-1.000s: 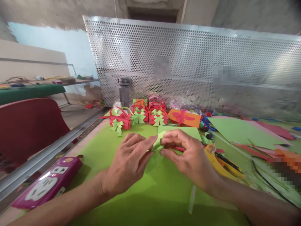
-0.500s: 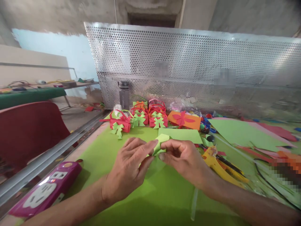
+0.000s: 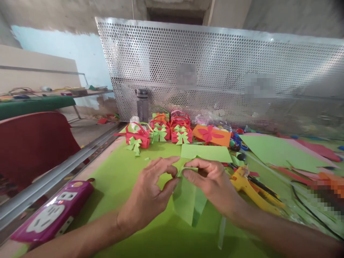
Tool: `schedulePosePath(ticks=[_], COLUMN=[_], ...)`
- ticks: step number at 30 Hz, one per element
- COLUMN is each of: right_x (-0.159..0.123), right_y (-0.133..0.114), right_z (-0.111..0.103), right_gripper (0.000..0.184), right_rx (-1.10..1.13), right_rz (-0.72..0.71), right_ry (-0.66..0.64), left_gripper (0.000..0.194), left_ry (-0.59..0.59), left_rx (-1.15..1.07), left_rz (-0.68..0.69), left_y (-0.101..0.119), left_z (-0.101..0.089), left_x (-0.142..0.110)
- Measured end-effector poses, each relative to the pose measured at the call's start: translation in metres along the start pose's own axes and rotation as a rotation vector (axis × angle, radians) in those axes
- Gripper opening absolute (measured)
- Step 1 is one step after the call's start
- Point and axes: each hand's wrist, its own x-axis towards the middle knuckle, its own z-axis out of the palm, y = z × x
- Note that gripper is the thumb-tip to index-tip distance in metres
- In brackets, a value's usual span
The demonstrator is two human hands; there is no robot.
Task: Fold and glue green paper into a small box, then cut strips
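A folded light-green paper piece (image 3: 185, 200) hangs over the green tabletop, its folded flaps pointing down towards me. My right hand (image 3: 212, 179) pinches its upper edge between thumb and forefinger. On the other side, my left hand (image 3: 150, 190) has thumb and a bent finger closed at the paper's upper left edge, with the forefinger stretched above. Behind the hands lies a flat light-green paper rectangle (image 3: 206, 153). Farther back stand small red paper baskets (image 3: 181, 137) with green bows, and an orange paper piece (image 3: 223, 139) with a red bow.
A purple power strip (image 3: 57, 211) lies front left. A yellow tool (image 3: 242, 179) rests beside my right forearm, near a clear stick (image 3: 221, 234). Green sheets (image 3: 279, 152) and scraps cover the right side. A grey bottle (image 3: 142, 107) stands before a perforated metal panel (image 3: 215, 61).
The folded paper has turned so that its long flaps now hang down between my hands. My left fingers have spread somewhat and moved slightly left. The camera view has shifted slightly.
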Motion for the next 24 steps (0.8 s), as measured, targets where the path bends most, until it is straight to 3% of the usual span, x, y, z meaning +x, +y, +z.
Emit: schedulePosePath(ticks=[6,15,24], right_x=[0.0011,0.0028,0.0011], right_y=[0.0063,0.0059,0.0079], right_z=[0.0003,0.0012,-0.0004], right_gripper=[0.008,0.008,0.013], right_rx=[-0.034,0.018,-0.030], right_rz=[-0.074,-0.051,-0.011], right_ry=[0.014,-0.026,-0.033], left_gripper=[0.005,0.010,0.012], left_ry=[-0.059,-0.080,-0.046], left_rx=[-0.143,-0.177,-0.098], left_rz=[-0.127,-0.202,-0.118], left_y=[0.0023,0.0032,0.0036], left_z=[-0.0026,-0.0026,0.0024], left_x=[0.0037,0.0053,0.0030])
